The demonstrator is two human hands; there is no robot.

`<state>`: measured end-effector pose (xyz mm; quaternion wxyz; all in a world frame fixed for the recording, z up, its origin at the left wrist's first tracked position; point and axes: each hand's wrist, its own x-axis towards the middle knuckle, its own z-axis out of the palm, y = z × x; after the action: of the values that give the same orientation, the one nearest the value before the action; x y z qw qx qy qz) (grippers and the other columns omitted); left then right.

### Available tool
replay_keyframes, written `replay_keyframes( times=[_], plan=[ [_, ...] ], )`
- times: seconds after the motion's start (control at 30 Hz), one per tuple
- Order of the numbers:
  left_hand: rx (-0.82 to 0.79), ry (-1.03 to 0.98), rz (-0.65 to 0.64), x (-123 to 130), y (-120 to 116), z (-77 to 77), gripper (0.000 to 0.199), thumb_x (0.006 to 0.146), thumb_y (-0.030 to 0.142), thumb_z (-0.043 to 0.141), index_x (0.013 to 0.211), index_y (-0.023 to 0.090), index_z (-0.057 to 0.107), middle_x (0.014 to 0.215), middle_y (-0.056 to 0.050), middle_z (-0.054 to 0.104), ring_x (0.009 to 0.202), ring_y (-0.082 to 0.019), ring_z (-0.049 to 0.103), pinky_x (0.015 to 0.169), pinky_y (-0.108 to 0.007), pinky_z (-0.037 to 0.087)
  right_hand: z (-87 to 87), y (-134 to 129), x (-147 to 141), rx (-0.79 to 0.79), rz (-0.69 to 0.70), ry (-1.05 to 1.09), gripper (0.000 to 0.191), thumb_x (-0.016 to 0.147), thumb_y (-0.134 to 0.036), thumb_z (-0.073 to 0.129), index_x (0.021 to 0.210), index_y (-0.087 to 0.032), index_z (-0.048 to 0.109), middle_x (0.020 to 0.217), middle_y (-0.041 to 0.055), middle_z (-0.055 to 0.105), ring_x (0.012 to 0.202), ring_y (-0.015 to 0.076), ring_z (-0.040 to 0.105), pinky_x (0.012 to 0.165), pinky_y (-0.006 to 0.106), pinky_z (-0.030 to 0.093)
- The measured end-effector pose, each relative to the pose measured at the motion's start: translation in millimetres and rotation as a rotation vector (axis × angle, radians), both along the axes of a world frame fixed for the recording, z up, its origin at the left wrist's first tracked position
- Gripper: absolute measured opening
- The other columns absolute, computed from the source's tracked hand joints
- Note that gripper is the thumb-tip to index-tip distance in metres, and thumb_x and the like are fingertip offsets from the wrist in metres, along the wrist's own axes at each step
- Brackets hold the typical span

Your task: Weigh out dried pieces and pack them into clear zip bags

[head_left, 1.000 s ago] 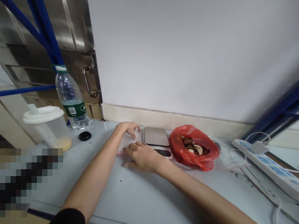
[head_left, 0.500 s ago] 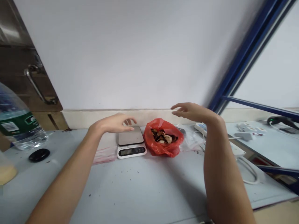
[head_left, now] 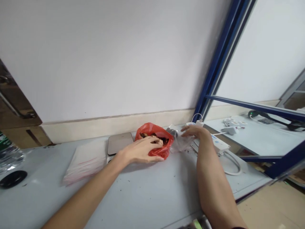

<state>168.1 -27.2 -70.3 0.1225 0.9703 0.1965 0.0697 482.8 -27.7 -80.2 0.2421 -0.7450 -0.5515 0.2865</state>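
Observation:
My left hand [head_left: 144, 149] rests over the near side of a red plastic bag [head_left: 152, 128], fingers spread and the thumb along the bag's front. Dark and pale dried pieces [head_left: 164, 140] show in the bag's open mouth. Just right of it lies a crumpled clear plastic bag [head_left: 181, 143]. My right hand [head_left: 193, 130] reaches down at this clear bag with loosely bent, parted fingers; no firm grip on it shows. Left of the red bag is a small kitchen scale [head_left: 120, 143], its front partly hidden by my left wrist.
A stack of clear zip bags [head_left: 84, 162] lies left of the scale. Farther left are a black round lid [head_left: 13, 179] and a large water bottle [head_left: 9, 154]. A white power strip [head_left: 219, 144] with its cable sits right, near a blue metal frame [head_left: 214, 66].
The view has turned right. My left hand has moved from above the scale to the red bag. My right hand has come down to the clear plastic bag.

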Motion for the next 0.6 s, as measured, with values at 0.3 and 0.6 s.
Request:
replay_keyframes(
  times=[0.3, 0.6],
  plan=[
    [0.024, 0.080, 0.251, -9, 10, 5.5, 0.054, 0.099, 0.057, 0.043, 0.137, 0.022, 0.063, 0.157, -0.012, 0.047, 0.142, -0.035, 0.042, 0.116, -0.048, 0.033, 45.4, -7, -21, 0.245, 0.027, 0.173, 0.009, 0.062, -0.022, 0.078, 0.069, -0.020, 0.073, 0.074, 0.0060, 0.074, 0.074, 0.0205, 0.071, 0.072, 0.032, 0.059],
    [-0.072, -0.553, 0.403, -25, 30, 24.4, 0.054, 0.090, 0.055, 0.056, 0.128, 0.018, 0.065, 0.131, -0.014, 0.067, 0.118, -0.031, 0.063, 0.101, -0.045, 0.050, 95.4, -21, -80, 0.645, 0.218, 0.100, 0.008, 0.072, -0.020, 0.073, 0.078, -0.015, 0.075, 0.075, 0.0069, 0.074, 0.074, 0.0191, 0.071, 0.073, 0.033, 0.059]
  ],
)
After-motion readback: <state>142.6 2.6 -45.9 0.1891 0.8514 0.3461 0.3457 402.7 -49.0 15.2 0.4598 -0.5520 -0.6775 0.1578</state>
